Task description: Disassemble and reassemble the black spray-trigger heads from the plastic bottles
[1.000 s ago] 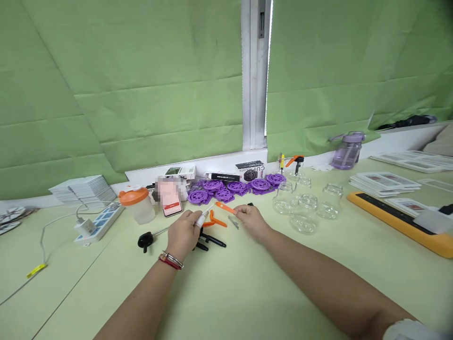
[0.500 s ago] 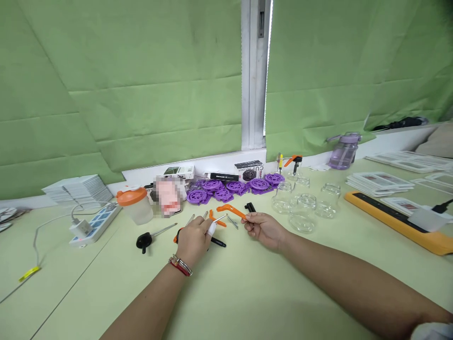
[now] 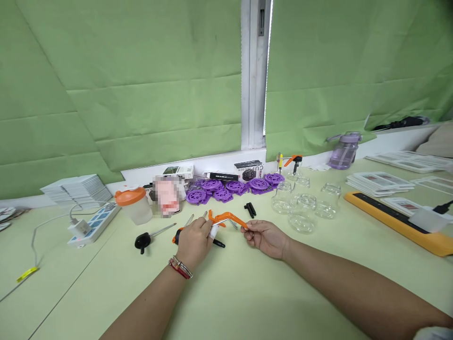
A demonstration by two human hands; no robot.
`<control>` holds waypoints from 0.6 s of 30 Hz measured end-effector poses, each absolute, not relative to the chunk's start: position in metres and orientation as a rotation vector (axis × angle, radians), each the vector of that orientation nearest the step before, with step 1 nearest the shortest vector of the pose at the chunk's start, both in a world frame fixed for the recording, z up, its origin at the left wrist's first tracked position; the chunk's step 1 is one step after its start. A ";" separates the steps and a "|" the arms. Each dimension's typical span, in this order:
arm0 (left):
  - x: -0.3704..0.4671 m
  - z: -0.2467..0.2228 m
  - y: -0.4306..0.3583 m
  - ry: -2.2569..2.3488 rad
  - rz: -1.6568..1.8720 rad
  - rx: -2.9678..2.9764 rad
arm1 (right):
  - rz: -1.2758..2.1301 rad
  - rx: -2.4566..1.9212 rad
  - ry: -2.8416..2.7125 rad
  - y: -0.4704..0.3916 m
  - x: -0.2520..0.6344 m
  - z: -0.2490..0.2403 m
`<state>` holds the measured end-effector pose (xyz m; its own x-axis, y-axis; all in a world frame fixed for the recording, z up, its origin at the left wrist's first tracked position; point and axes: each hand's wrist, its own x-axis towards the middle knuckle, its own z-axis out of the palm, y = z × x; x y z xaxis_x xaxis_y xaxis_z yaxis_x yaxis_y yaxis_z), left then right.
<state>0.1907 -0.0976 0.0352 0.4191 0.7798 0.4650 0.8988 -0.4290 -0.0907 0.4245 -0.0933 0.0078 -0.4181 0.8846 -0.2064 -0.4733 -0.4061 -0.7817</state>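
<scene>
My right hand [image 3: 267, 240] pinches one end of an orange curved lever [image 3: 236, 218] between thumb and fingertips. My left hand [image 3: 194, 241], palm down, is closed on a thin metal rod [image 3: 221, 221], whose tip reaches the lever. Something white covers the left thumb [image 3: 214, 231]. Under the left hand a black stick-shaped part [image 3: 218, 243] and a black-and-orange part [image 3: 176, 236] stick out, mostly hidden. Behind the lever lies another orange piece [image 3: 211, 216], beside small metal pins [image 3: 233, 224]. A black knob with a metal shaft [image 3: 143, 241] lies to the left.
Two short black parts [image 3: 250, 209] lie beyond my right hand. Purple wheel-shaped parts [image 3: 222, 194] line the back. Clear glass jars [image 3: 301, 222] stand at right, near a yellow-orange tray [image 3: 421, 231]. An orange-lidded cup [image 3: 134, 205] and a power strip [image 3: 95, 226] are at left.
My right hand has moved slightly down and brought the orange lever against the metal rod. The black parts behind it are now uncovered. My left hand has hardly moved.
</scene>
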 end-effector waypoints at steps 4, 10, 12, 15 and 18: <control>0.192 0.032 -0.098 -1.450 -0.635 -2.344 | 1.930 -0.763 -0.810 -0.093 0.424 0.005; 0.196 0.033 -0.101 -1.494 -0.772 -2.323 | 1.946 -0.728 -0.863 -0.096 0.423 0.003; 0.197 0.033 -0.102 -1.451 -0.777 -2.325 | 1.953 -0.734 -0.878 -0.098 0.423 0.005; 0.198 0.033 -0.103 -1.336 -0.748 -2.341 | 1.956 -0.739 -0.902 -0.101 0.422 0.007; 0.198 0.032 -0.103 -1.221 -0.728 -2.377 | 1.966 -0.745 -0.981 -0.103 0.420 0.008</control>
